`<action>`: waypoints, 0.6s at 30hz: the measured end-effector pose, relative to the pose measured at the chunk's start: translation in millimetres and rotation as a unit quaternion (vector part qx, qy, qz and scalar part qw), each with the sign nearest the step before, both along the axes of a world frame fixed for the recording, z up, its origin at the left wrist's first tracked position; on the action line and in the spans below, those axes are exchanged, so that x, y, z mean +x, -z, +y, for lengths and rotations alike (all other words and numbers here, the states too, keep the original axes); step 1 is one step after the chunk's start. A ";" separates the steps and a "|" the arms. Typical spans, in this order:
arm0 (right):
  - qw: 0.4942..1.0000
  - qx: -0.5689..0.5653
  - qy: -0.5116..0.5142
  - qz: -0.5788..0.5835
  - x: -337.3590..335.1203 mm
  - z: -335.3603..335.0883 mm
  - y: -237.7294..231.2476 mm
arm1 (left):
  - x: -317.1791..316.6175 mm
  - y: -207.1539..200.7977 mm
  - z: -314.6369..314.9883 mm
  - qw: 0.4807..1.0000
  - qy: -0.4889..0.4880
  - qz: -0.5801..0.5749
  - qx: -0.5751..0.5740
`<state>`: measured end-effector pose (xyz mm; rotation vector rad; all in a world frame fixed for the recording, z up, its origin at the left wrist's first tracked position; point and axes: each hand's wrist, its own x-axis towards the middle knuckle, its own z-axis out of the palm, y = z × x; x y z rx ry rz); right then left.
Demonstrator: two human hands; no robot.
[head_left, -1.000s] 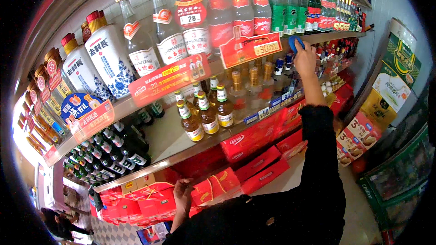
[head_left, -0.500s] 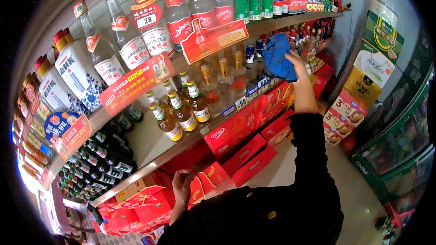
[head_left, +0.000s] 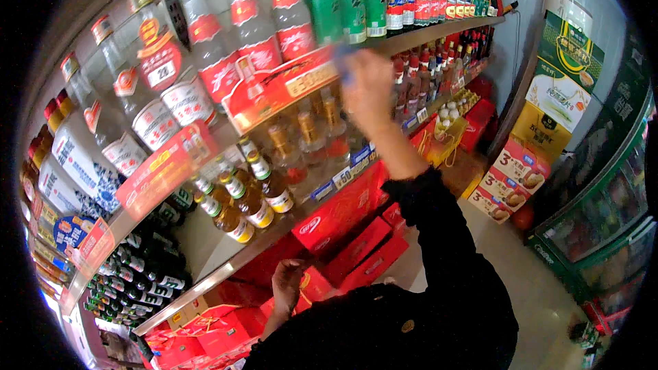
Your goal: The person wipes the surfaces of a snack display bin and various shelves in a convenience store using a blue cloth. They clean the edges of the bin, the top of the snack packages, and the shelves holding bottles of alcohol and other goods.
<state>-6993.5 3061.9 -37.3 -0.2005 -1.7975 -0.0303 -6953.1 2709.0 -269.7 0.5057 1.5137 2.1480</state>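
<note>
My right hand, smeared by motion, is raised at the edge of the upper shelf. It grips a blue cloth, mostly hidden by the hand and blurred. The cloth is at the right end of a red price sign fixed along that shelf edge. Right behind it stand clear bottles with green labels. Lower down, my left hand hangs loosely curled in front of the lower shelf and the red boxes, with nothing visible in its fingers.
Clear glass bottles with red labels line the upper shelf. Small amber bottles stand on the shelf below, dark green ones lie stacked at left. Red gift boxes are underneath. Stacked cartons and a green glass-fronted cooler are at right.
My right hand has swept left with the blue cloth, from beside the lower-shelf bottles to the upper shelf edge. The view has shifted slightly, and my left hand stays low with fingers curled.
</note>
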 end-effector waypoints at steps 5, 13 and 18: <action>0.985 0.159 -0.065 -0.022 -7.6 15.7 18.4 | 7.4 11.8 85.4 0.998 0.008 -0.011 0.061; 0.986 0.162 -0.010 -0.033 0.8 129.1 20.8 | 29.2 29.7 174.4 1.000 -0.013 -0.008 0.003; 0.991 0.123 0.033 -0.039 5.7 194.8 22.5 | 27.8 42.6 189.5 0.996 -0.002 -0.067 0.055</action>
